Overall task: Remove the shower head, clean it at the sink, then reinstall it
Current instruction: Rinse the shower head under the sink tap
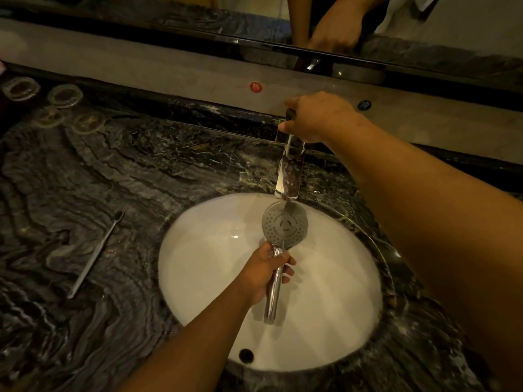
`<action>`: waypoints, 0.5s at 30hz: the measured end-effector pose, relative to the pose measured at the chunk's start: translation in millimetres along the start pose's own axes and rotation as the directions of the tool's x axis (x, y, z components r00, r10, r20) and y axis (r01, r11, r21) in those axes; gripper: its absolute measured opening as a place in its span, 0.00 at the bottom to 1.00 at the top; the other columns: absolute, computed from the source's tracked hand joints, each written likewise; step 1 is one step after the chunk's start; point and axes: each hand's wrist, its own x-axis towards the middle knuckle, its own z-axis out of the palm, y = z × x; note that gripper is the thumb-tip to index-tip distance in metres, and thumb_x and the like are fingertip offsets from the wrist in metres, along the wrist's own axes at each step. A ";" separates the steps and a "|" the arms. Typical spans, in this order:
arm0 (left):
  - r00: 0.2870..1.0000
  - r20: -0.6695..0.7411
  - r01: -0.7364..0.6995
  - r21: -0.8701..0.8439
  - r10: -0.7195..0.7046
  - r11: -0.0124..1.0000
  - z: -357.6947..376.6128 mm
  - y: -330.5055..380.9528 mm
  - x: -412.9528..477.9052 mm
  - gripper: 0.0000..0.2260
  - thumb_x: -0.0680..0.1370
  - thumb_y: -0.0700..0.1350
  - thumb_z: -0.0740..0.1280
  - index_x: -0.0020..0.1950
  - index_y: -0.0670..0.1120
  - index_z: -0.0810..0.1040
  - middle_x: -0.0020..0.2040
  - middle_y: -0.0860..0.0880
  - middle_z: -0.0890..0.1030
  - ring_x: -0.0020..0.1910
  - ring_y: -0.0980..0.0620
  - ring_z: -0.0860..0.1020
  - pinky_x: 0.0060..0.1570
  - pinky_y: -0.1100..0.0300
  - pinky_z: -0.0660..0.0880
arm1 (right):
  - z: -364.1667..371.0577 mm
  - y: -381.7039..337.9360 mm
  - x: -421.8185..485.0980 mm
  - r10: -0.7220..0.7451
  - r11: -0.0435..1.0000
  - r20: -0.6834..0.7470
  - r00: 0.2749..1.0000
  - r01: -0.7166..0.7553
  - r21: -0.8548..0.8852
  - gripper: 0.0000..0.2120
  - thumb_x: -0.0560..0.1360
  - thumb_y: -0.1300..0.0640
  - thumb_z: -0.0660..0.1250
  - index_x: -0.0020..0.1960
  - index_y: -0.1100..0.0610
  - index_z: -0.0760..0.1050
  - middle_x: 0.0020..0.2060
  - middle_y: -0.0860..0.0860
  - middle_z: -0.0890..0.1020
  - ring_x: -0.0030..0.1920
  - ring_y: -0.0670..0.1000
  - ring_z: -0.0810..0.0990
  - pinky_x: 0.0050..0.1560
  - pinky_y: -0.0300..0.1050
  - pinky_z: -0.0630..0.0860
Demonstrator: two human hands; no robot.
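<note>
Chrome shower head (284, 224) gripped in our left hand (266, 274); right hand (317, 117) clasps the faucet lever (290, 114) — we'd keep the nozzles under the spout (288, 179).

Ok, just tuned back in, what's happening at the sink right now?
The person is at the cleaning step. The left hand grips the chrome handle of the shower head, holding its spray face up over the white sink, right under the faucet spout. The right hand rests on top of the faucet, apparently working its lever. A thin stream of water seems to be landing on the spray face. A toothbrush lies untouched on the dark marble counter to the left.
</note>
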 end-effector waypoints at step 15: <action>1.000 -0.003 -0.027 -0.012 0.027 1.000 3.0 27.3 2.5 0.06 0.80 0.46 0.67 0.49 0.45 0.73 0.37 0.45 0.77 0.30 0.52 0.73 0.29 0.59 0.73 | -1.0 -0.2 -0.2 -0.004 1.000 0.003 1.000 0.004 -0.017 0.28 0.80 0.38 0.60 0.74 0.51 0.68 0.68 0.58 0.76 0.65 0.62 0.75 0.58 0.56 0.74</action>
